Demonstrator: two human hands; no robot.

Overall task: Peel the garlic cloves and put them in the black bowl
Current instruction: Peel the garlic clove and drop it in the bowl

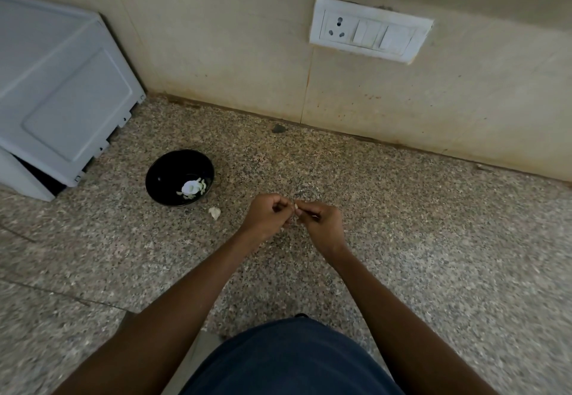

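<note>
Your dark blue shirt front (288, 360) sits nearest, both forearms reaching out over the speckled granite counter (433, 240). Towards the counter's left end, the round black bowl (179, 178) already holds several pale peeled garlic cloves (192, 188), so you are partly done. Just beside its right rim lies a scrap of white garlic skin (214, 212). Further right, your left hand (267, 216) and right hand (322, 224) meet, fingers curled, pinching a small pale garlic clove (296, 209) between them; it looks mid-peel and has yet to reach the bowl.
</note>
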